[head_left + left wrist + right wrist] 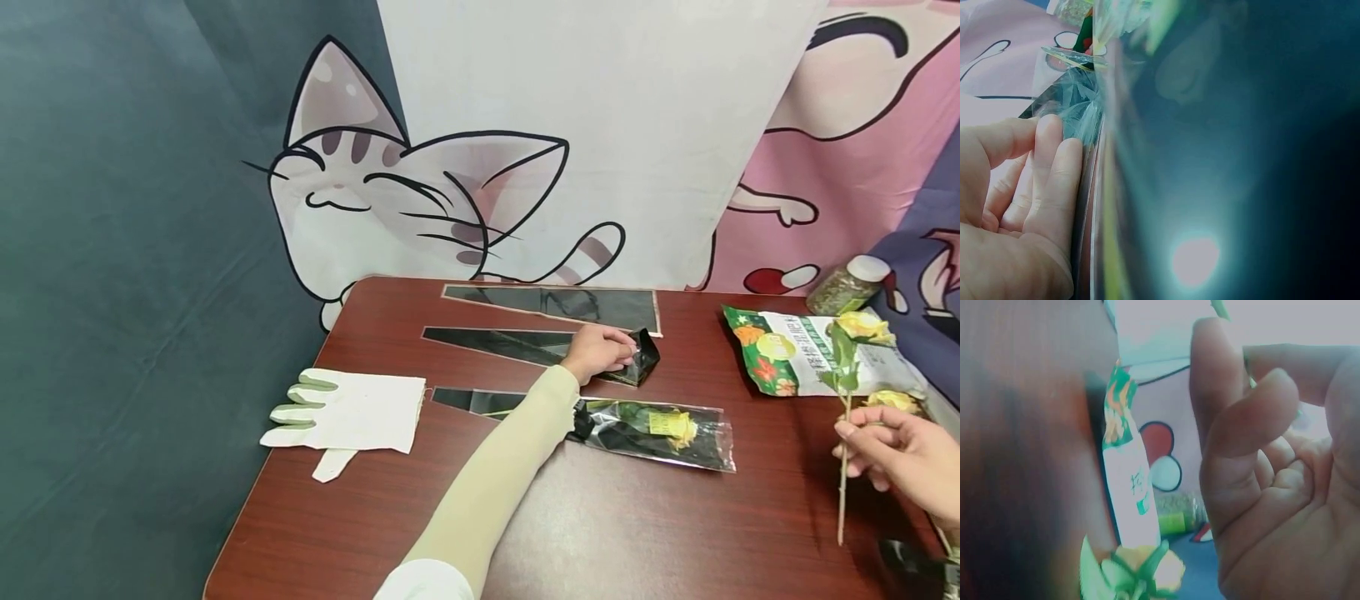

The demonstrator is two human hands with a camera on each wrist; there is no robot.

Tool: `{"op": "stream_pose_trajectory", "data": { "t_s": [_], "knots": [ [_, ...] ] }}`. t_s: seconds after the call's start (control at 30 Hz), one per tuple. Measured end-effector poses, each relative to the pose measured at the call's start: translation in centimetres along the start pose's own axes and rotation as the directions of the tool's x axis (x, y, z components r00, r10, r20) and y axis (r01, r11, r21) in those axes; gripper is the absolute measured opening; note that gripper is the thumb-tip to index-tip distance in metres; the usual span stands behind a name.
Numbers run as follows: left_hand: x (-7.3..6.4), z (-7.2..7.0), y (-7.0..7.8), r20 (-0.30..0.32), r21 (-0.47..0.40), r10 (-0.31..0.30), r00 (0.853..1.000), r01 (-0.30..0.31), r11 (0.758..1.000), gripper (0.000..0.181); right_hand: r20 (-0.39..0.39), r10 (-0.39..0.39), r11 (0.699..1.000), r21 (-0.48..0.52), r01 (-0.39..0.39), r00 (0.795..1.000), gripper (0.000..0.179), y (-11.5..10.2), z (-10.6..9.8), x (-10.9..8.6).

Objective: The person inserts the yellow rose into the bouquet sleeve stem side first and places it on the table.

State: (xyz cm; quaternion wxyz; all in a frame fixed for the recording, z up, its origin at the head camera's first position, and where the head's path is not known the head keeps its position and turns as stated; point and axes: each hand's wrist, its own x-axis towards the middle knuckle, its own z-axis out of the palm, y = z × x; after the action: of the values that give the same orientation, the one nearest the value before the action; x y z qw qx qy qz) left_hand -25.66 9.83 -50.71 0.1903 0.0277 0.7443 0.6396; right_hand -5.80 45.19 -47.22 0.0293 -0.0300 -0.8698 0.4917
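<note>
My left hand pinches the wide end of a black-and-clear flower sleeve in the middle of the table. In the left wrist view its thumb and fingertips meet at the crinkled clear film. At the right, my right hand holds a yellow rose upright by its stem, between thumb and fingers. Green leaves sit below the bloom. Nearer the front lies another sleeve with a labelled yellow rose inside. A flat sleeve lies along the back edge.
A pair of white gloves lies at the left. A printed green-and-white bag lies at the right, with a lidded jar behind it. Another yellow rose is partly hidden behind my right hand. A cartoon-printed cloth hangs behind the table.
</note>
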Motion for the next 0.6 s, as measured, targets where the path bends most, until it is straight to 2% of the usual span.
{"op": "stream_pose_trajectory", "data": {
  "t_s": [0.17, 0.4, 0.53, 0.6],
  "knots": [
    [0.2, 0.0, -0.1, 0.004, 0.009, 0.006, 1.0, -0.006, 1.0, 0.007, 0.007, -0.034, 0.999, 0.042, 0.034, 0.999, 0.024, -1.3, 0.1, 1.8],
    [0.3, 0.1, -0.1, 0.0, 0.016, 0.003, 1.0, -0.003, 1.0, 0.004, 0.039, 0.041, 0.982, 0.185, -0.047, 0.998, 0.011, -2.7, 0.6, 4.2],
    [0.4, 0.2, -0.2, -0.005, 0.011, -0.007, 1.0, 0.008, 1.0, 0.005, 0.024, 0.054, 0.941, 0.333, -0.059, 0.998, 0.007, -3.1, 1.3, 5.5],
    [0.4, 0.3, -0.2, -0.006, 0.01, -0.011, 1.0, 0.011, 1.0, 0.005, 0.015, 0.038, 0.891, 0.452, -0.041, 0.999, 0.007, -3.2, 1.7, 6.1]
  ]
}}
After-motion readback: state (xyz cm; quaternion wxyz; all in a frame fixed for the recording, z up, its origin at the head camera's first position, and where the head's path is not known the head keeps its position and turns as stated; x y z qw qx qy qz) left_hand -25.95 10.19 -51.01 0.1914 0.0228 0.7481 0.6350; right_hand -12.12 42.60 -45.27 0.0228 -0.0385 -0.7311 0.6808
